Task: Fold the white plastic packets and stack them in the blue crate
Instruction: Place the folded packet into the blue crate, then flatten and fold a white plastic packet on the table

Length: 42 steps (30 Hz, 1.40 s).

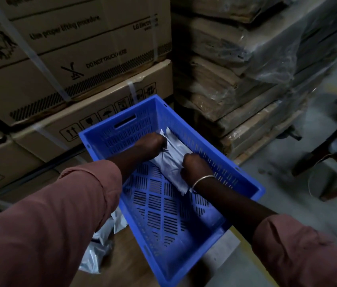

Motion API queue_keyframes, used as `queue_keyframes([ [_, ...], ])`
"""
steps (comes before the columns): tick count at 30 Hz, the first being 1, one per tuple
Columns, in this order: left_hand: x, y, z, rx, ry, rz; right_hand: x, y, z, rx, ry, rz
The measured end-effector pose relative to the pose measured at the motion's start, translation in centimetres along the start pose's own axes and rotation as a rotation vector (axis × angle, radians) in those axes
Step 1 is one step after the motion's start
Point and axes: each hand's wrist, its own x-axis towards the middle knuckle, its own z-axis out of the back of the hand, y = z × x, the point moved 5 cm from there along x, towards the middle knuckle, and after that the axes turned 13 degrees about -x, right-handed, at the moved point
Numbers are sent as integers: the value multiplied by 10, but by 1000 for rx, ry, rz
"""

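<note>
Your left hand (150,145) and right hand (194,165) clamped on the folded white plastic packet (172,162) inside the slotted blue plastic crate (244,179), stacked brown cardboard cartons (70,65) close behind it, loose white plastic packets (101,241) beside its left wall under your sleeve.

One crate (244,179), two hands, one folded packet (171,162).

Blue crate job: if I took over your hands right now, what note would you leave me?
Left hand: closed on the far end of the white packet.
Right hand: closed on its near end.
The packet lies along the right wall inside the blue crate, low near the floor.
Done: this one packet is in; the rest of the crate floor is bare.
Left: let go, then fold the loose packets lying outside the crate's left side and stack them in.
</note>
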Motion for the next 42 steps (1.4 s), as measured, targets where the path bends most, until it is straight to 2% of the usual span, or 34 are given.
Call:
queue_keyframes([
  [8, -10, 4, -2, 45, 15, 41, -6, 1, 7, -110, -60, 49],
  [10, -19, 4, 7, 73, -40, 58, -7, 3, 15, -103, -191, 57],
  [14, -46, 17, 45, 188, -252, 48, -8, 13, 44, -33, -574, 87],
  [18, -106, 52, 98, 250, -466, 123, 5, 58, 62, -16, -679, 150],
  [21, -177, 95, 127, 244, -578, 239, 7, 129, 68, 13, -680, 263],
  [25, -297, 148, 146, 230, -682, 409, -19, 257, 71, 90, -661, 445],
  [29, -418, 193, 142, 230, -752, 559, -69, 380, 51, 140, -641, 622],
  [32, -487, 229, 122, 165, -759, 673, -105, 444, 27, 170, -610, 695],
  [37, -550, 272, 54, 116, -717, 764, -137, 495, -42, 93, -498, 745],
  [42, -551, 298, -64, 3, -593, 764, -150, 483, -149, -41, -280, 688],
])
